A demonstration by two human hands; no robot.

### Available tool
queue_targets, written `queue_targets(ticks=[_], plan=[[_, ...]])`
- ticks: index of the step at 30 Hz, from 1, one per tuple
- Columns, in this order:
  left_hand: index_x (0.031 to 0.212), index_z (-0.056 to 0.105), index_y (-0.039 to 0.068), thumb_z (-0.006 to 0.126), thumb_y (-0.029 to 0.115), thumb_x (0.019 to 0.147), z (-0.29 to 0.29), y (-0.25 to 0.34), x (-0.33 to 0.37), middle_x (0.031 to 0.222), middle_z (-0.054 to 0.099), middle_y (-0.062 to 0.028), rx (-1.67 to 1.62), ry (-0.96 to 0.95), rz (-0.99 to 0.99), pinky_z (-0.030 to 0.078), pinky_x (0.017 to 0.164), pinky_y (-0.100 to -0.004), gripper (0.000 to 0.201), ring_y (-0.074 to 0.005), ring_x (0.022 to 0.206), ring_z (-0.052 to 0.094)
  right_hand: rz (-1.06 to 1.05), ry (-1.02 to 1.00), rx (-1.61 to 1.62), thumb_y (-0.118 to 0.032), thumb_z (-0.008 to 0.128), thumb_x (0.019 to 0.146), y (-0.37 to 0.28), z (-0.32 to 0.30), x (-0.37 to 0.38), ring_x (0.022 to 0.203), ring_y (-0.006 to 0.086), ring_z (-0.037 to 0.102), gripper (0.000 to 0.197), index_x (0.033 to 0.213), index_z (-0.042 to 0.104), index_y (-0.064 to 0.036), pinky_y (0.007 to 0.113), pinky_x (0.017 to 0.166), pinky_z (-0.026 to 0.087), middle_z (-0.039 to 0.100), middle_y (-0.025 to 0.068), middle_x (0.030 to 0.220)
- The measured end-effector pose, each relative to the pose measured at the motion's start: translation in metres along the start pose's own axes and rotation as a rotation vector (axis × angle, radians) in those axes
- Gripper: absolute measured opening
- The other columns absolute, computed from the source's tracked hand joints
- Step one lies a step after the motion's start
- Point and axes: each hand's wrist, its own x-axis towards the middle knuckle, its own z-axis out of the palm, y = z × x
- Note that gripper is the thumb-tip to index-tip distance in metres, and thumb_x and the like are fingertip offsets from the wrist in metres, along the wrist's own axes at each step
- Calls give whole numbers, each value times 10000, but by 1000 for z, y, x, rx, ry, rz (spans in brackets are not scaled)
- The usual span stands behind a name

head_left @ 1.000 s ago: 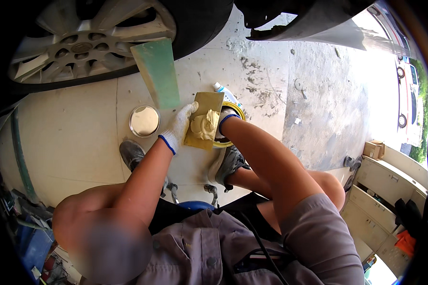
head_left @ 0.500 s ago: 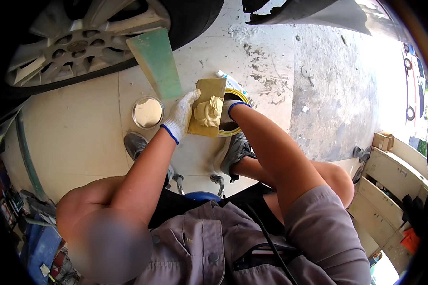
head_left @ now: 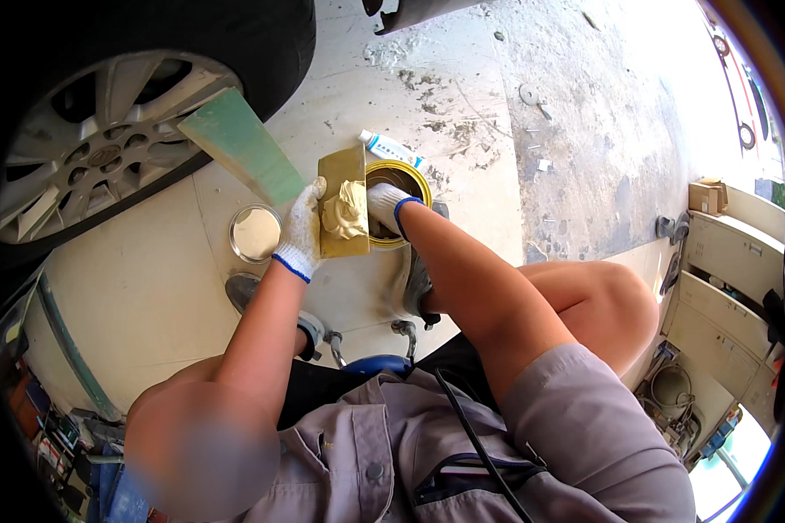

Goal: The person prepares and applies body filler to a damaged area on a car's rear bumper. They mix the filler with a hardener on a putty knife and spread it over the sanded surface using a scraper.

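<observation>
My left hand (head_left: 300, 231), in a white knit glove with a blue cuff, is closed on the left edge of a flat yellowish board (head_left: 341, 166). A thick swirl of cream-coloured putty (head_left: 345, 212) lies on that board. Just to the right, my gloved right hand (head_left: 387, 206) reaches down into a round can with a yellow rim (head_left: 422, 180). Its fingers are hidden inside, so what they hold cannot be made out. The board overlaps the can's left side. Behind the can lies a white and blue tube (head_left: 391, 149).
A round metal lid (head_left: 255, 234) lies on the floor left of my left hand. Behind it, a green sheet (head_left: 240, 144) leans by a car wheel (head_left: 105, 157). Blue-seated stool (head_left: 375, 363) is beneath me. Drawers (head_left: 733, 254) and a cardboard box (head_left: 708, 197) stand at right.
The whole view has shifted, so the board, can and wheel sit further left in it. My left hand still holds the board, and my right hand remains in the can.
</observation>
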Motion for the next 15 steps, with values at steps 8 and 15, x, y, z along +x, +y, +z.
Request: queue_targets(ticks=[8,15], plan=[[1369,559,55,489,438,1074,-1,3,2,1235,675,-135,-37,-57,-11,589,942,-444,489,-271,1095,693,322,198,187,-153,840,689,-26,-12,-17,984,349,736,261,929,795,-59,385,826,603,754,201,1006],[1373,583,46,464,413,1089,2,5,-2,1216,706,-89,57,-29,23,586,921,-367,479,-211,1055,703,502,380,528,-193,835,704,-31,12,4,992,359,731,269,933,784,-61,400,810,609,744,215,1017]])
